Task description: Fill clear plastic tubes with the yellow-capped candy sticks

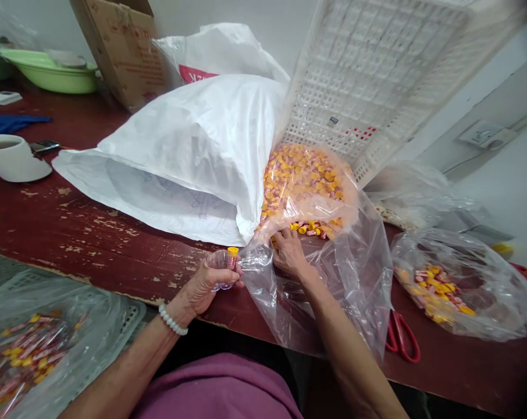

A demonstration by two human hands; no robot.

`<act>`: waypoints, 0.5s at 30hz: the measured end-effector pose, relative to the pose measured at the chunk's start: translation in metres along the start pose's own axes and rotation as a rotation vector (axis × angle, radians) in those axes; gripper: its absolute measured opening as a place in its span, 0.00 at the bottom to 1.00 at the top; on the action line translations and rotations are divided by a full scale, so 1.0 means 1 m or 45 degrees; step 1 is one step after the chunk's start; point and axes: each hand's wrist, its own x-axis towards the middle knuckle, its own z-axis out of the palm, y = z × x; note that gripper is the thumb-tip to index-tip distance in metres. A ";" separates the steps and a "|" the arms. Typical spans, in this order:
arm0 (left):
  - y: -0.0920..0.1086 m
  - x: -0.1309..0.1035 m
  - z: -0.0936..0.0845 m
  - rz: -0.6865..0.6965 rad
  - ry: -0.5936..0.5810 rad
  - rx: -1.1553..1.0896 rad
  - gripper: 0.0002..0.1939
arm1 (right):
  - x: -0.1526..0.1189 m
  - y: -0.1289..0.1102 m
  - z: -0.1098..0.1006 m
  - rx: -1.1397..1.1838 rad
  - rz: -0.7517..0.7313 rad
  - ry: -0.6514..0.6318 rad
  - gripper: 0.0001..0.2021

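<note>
My left hand (pixel 211 279), a pale bead bracelet on its wrist, is closed around a clear plastic container (pixel 219 260). A small tube with a yellow cap (pixel 232 252) and a pink printed label stands upright at its right side. My right hand (pixel 288 253) reaches into the mouth of a large clear plastic bag (pixel 355 279). Its fingers curl downward close together, with the tips hidden by the bag and its contents. Many small yellow-capped pieces (pixel 307 171) with pink labels fill the far part of this bag.
A white woven sack (pixel 193 128) lies left of the bag; a white plastic crate (pixel 355 75) leans behind it. Right are red-handled scissors (pixel 405 337) and a smaller bag of yellow-capped pieces (pixel 442 291). A crate (pixel 135 320) with bagged pieces sits lower left. A white cup (pixel 17 160) stands far left.
</note>
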 end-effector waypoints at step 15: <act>-0.012 0.017 0.011 0.317 0.045 0.792 0.14 | -0.019 0.017 -0.015 0.952 0.496 0.482 0.19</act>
